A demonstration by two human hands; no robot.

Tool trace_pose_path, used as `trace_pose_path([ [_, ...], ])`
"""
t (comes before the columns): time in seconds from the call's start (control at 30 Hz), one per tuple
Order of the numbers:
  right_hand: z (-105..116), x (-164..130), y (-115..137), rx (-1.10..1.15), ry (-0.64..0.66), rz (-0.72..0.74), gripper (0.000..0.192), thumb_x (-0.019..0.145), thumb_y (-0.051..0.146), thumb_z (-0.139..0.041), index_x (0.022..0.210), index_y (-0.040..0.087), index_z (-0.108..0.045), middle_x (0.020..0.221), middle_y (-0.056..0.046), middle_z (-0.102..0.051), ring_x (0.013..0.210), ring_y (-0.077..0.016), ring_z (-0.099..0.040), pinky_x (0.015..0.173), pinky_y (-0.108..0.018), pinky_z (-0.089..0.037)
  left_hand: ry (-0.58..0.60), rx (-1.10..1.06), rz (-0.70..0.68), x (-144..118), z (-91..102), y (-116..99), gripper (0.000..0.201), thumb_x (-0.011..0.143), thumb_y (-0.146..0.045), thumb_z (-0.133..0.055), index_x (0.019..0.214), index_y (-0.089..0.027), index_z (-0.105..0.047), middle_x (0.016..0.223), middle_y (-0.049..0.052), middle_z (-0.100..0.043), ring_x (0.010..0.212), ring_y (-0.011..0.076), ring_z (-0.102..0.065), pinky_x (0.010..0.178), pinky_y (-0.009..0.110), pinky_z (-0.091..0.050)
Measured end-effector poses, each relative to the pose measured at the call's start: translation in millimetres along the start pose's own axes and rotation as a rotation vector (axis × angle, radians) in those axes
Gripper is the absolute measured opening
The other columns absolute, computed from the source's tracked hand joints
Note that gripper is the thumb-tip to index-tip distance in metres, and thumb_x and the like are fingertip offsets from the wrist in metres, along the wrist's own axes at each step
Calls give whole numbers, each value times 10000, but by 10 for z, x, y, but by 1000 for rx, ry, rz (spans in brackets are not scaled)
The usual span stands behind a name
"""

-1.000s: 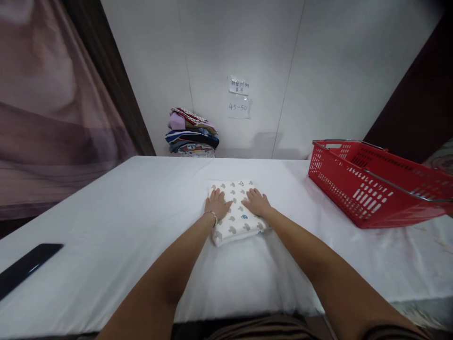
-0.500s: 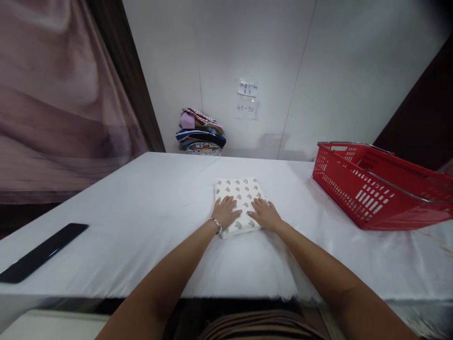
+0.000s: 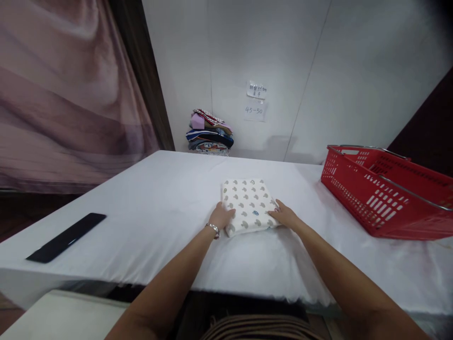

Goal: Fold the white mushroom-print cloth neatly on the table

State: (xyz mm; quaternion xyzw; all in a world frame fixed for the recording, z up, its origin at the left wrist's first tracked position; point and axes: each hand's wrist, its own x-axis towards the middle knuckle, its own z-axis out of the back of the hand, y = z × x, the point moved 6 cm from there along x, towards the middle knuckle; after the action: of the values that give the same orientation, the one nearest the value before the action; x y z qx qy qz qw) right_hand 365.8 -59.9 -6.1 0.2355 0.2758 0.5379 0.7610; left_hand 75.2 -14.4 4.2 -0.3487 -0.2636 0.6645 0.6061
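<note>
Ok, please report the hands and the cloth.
Left hand, right hand touching opposite sides of folded cloth. Cloth on white table. Red basket apart, at right.

The underside of the folded cloth (image 3: 251,200) is hidden, as is whether any fingers of the left hand (image 3: 221,217) or right hand (image 3: 285,215), at its two sides, reach beneath it. Right of the cloth, the red basket (image 3: 348,200) runs out of view (its inside floor is out of sight too). Beyond the cloth, the writing on the upper paper sheet (image 3: 256,89) is too small to read. Left of the cloth, the pink curtain (image 3: 67,94) is cut off; on its near side, so is the striped garment (image 3: 258,328).
</note>
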Motion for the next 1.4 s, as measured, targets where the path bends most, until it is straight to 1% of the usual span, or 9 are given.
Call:
trace_pose_path([
  [0.2,298,343,-74,122,100,74,807,677,255,-704,1400,142,-365,1209,-145,-596,1040,-235,-603,882,-326,-466,225,-327,78,-438,-451,-43,742,730,-361,-648,1353,-194,-280,1183,143,-604,876,214,-655,636,292,-531],
  [0.37,1150,827,-236,-108,-290,76,730,686,178,-658,1371,123,-413,1163,-145,-616,963,-250,-623,839,-340,-476,811,-484,2,-1295,-1243,-407,740,740,-454,-617,1379,-246,-307,1166,138,-574,717,200,-663,509,306,-529],
  [0.43,1292,862,-328,-133,-397,30,638,743,224,-609,1347,103,-440,1198,-160,-597,1004,-255,-608,865,-352,-466,725,-340,-171,-1258,-1161,-550,508,782,-454,-552,1234,-225,-513,1080,100,-617,705,190,-646,596,336,-541],
  [0.53,1157,712,-392,-160,-387,48,541,796,280,-556,1307,119,-484,1252,-150,-572,1085,-256,-570,935,-370,-435,231,-73,-493,-808,-619,-715,307,829,-390,-501,1074,-246,-617,1047,48,-634,921,200,-599,899,361,-465],
  [0.63,840,384,-301,-230,-364,189,488,827,315,-515,1290,159,-500,1336,-112,-512,1217,-244,-474,1026,-371,-361,-73,93,-538,-306,-205,-664,330,852,-372,-480,1122,-214,-585,1169,69,-583,1126,222,-495,993,343,-374],
  [0.77,390,4,-174,-337,-259,261,570,846,425,-485,1353,172,-425,1441,-113,-381,1358,-263,-276,1092,-406,-256,-12,171,-297,115,-240,-398,316,872,-442,-424,968,-202,-608,992,66,-633,937,210,-578,813,316,-440],
  [0.9,122,-149,-185,-496,-168,223,568,871,472,-426,1341,154,-428,1451,-148,-348,1366,-309,-237,1087,-450,-220,28,256,-236,142,-410,-294,320,875,-459,-401,772,-211,-574,868,61,-638,890,218,-590,740,304,-420],
  [1.2,241,-61,80,-621,-115,232,542,894,517,-329,1287,173,-474,1395,-139,-411,1338,-297,-280,1049,-424,-258,57,136,-198,236,-366,-303,397,834,-522,-417,642,-202,-553,731,37,-635,746,195,-590,611,276,-373],
  [1.4,266,376,106,-679,-203,101,609,908,522,-304,1346,107,-389,1454,-176,-304,1366,-312,-196,1064,-444,-196,44,243,-172,285,-486,-337,405,840,-517,-393,843,-180,-618,1027,107,-649,965,238,-587,722,291,-402],
])
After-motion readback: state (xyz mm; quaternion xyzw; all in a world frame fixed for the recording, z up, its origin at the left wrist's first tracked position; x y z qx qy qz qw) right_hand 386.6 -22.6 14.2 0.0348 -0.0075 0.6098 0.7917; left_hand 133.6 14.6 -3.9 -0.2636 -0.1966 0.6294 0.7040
